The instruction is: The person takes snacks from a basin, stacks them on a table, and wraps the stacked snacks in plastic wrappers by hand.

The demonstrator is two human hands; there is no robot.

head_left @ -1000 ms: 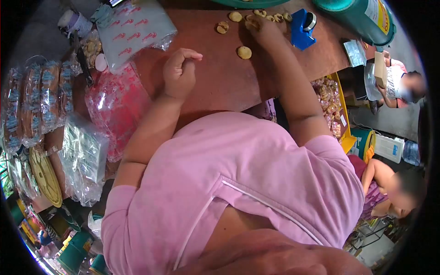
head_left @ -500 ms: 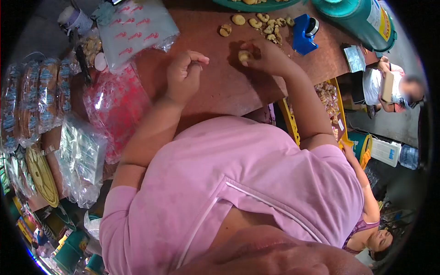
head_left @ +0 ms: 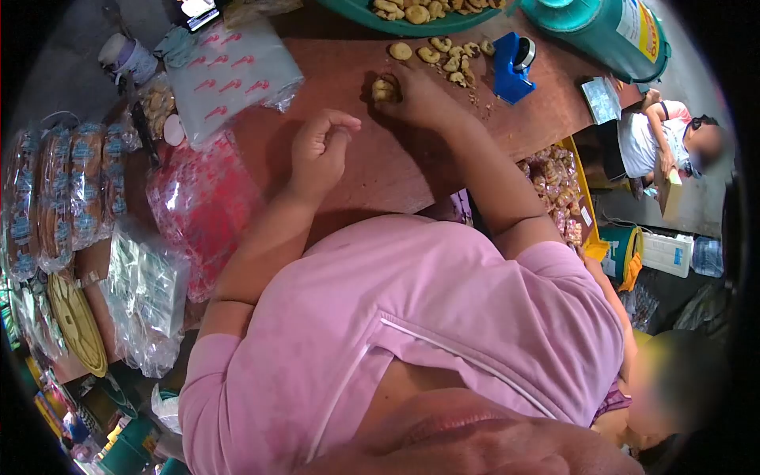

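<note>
My right hand (head_left: pixel 416 99) is closed around brown-and-yellow biscuits (head_left: pixel 385 89) just over the brown table (head_left: pixel 372 166). How many pieces it holds is hard to tell. To the left, my left hand (head_left: pixel 323 150) hovers above the table with curled fingers, and nothing shows in them. Beyond the right hand lie a round biscuit (head_left: pixel 400 51) and a loose group of curved biscuits (head_left: pixel 455 63) with crumbs. A green basin (head_left: pixel 412 30) of similar biscuits stands at the far edge. Right of the group is a blue tape dispenser (head_left: pixel 513 75).
Clear plastic bags with red print (head_left: pixel 229 75), a red-pink plastic pack (head_left: pixel 202 206) and wrapped loaves (head_left: pixel 59 190) lie left. A green container (head_left: pixel 613 36) stands far right. Below the table's right side is a yellow crate (head_left: pixel 584 178) of packets. Two people are at the right.
My right hand has moved left to where a browned biscuit lay on the table; that biscuit no longer lies apart. My left hand keeps its curled pose. The view has shifted slightly.
</note>
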